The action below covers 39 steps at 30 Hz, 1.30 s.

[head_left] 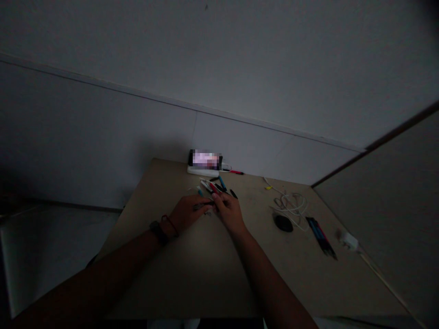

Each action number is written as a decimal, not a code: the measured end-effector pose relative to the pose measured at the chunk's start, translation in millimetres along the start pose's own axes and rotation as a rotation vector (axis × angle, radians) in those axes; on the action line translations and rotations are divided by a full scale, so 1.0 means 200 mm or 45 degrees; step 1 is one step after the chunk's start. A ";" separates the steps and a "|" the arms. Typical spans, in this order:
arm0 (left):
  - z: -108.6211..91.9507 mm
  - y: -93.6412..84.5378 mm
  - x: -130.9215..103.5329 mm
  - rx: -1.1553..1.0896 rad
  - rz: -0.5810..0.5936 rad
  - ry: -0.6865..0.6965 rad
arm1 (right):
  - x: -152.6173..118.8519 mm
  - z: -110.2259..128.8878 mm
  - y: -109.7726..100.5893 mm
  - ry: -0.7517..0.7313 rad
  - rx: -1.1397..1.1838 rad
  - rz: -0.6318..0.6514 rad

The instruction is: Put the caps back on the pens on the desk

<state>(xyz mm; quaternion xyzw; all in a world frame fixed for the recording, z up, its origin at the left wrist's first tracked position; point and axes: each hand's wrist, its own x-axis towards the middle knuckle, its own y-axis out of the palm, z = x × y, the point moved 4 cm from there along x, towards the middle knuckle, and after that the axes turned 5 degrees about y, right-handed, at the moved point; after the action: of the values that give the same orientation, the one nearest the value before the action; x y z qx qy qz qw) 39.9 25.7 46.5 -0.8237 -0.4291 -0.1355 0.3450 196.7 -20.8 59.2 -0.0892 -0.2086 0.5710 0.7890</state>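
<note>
Converging at mid-tabletop: two hands over small pen-like parts

Left hand (187, 209): reaching in from lower left, palm down, fingers bent toward the centre; dark watch-like band (158, 232) and red cord (170, 225) at the wrist.

Right hand (230, 213): angled in from lower right, thumb uppermost, fingers curled, fingertips close to those of the left.

Slim dark piece (209, 203): between the fingertips of both; dimness and overlap prevent telling which hand grips it, or how firmly.

Red pen-like piece (215, 188): just beyond the right thumb, near end hidden by it; held or lying, cannot tell.

Blue pen-like piece (222, 183): behind the hands, slanted.

Phone (206, 160): screen lit, image blurred, upright on a white block (203, 172) near the wall.

Right side of tabletop (264, 269): white cable (291, 208), loosely coiled; black mouse (283, 223), just beside it; row of pens (321, 237), side by side; white plug (349, 240), near the edge.
</note>
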 end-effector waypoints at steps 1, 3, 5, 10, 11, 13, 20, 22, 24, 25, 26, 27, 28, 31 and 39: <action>0.00 0.00 0.00 -0.002 -0.001 0.000 | 0.00 0.00 0.00 0.006 -0.001 -0.001; 0.00 0.00 0.00 -0.007 0.005 -0.001 | 0.00 0.00 0.00 0.018 0.003 -0.004; 0.00 0.00 0.00 -0.006 0.004 -0.006 | 0.00 -0.01 0.00 0.018 0.014 0.000; 0.00 0.00 0.00 -0.011 -0.014 -0.042 | 0.00 -0.02 0.00 0.029 0.019 0.007; 0.01 0.01 0.00 -0.017 -0.020 -0.046 | -0.01 -0.02 0.00 0.029 0.013 0.018; 0.01 0.01 0.00 -0.030 -0.034 -0.052 | -0.01 -0.01 0.00 0.020 -0.005 0.034; 0.00 0.00 0.00 -0.073 -0.048 -0.086 | -0.02 0.03 0.00 -0.038 -0.026 0.058; 0.01 0.00 0.00 -0.066 -0.046 -0.085 | -0.02 0.03 0.00 -0.044 -0.026 0.066; 0.01 0.00 0.00 -0.058 -0.045 -0.087 | -0.02 0.02 0.00 -0.044 -0.024 0.067; 0.01 0.00 0.00 -0.053 -0.044 -0.089 | -0.02 0.02 0.00 -0.041 -0.023 0.070; 0.01 0.00 0.00 -0.046 -0.042 -0.090 | -0.02 0.01 0.00 -0.037 -0.019 0.072; 0.01 0.00 0.00 -0.038 -0.040 -0.090 | -0.02 0.00 0.00 -0.033 -0.014 0.075; 0.01 0.00 0.00 -0.033 -0.040 -0.090 | -0.02 0.00 0.00 -0.030 -0.008 0.075; 0.01 0.00 0.00 -0.037 -0.043 -0.091 | -0.02 -0.01 0.00 -0.026 0.000 0.067; 0.01 0.00 0.00 -0.054 -0.047 -0.077 | -0.02 0.02 0.00 -0.028 -0.058 0.092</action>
<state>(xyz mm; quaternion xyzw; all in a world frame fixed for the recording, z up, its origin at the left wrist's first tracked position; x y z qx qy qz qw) 39.5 26.9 44.9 -0.8265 -0.4516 -0.1259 0.3116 193.8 -25.1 62.2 -0.1083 -0.2269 0.5952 0.7632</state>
